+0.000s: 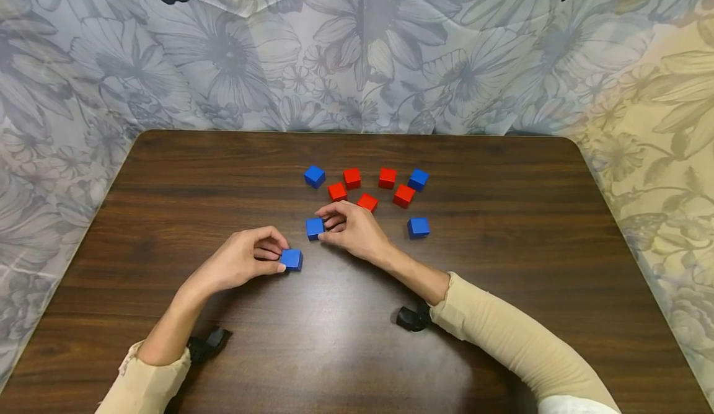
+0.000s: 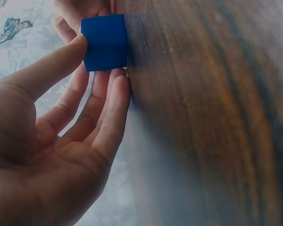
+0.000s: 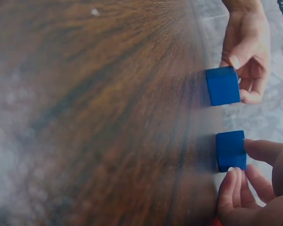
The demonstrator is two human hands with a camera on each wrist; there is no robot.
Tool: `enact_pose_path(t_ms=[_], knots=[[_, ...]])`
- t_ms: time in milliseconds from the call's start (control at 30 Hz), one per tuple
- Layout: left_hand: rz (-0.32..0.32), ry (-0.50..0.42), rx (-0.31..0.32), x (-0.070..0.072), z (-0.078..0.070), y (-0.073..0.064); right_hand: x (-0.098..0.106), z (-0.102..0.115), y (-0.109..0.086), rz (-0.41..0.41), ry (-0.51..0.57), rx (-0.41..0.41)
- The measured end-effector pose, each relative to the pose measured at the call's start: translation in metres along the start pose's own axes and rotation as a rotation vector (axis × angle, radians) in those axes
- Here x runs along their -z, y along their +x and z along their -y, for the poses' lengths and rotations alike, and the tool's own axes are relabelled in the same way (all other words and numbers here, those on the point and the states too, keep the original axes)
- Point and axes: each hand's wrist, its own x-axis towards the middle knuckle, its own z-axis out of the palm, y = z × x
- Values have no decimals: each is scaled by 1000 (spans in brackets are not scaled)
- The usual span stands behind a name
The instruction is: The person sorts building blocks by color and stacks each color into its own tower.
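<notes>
1. Blue smooth-faced cube [image 1: 292,259], material uncertain, is sitting left of the middle of the dark brown wood-grain table [image 1: 530,246]. I am pinching it in my left hand [image 1: 242,259], thumb on the near side.
2. Second blue smooth-faced cube [image 1: 313,228] is lying just beyond and right of the first, a narrow gap separating them. I am gripping it in my right hand [image 1: 357,231], thumb nearer me, a finger on the far side.
3. Neither cube is showing a clear long axis. My hands are facing each other across the pair, each nearest its own cube.
4. Crowding: a small bright-red block [image 1: 367,202] is peeking out right behind my right hand. Another red block [image 1: 337,191] is lying just beyond my fingers.
5. Room is opening nearer me; the table's far edge is running well beyond.
6. Undersides: I am not managing to tell whether they are touching wood.
</notes>
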Motion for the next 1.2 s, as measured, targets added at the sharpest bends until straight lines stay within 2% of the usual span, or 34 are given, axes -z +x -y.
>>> enact_pose_path(t_ms=[267, 567, 833, 1200], knots=[[0, -6, -2, 0, 0, 0, -1, -1, 1, 2, -21, -31], [0, -7, -3, 0, 0, -1, -3, -1, 2, 15, -98, -12], [1, -10, 1, -1, 0, 0, 0, 3, -1, 7, -62, -35], [6, -6, 7, -1, -1, -2, 0, 12, -8, 9, -64, -16]])
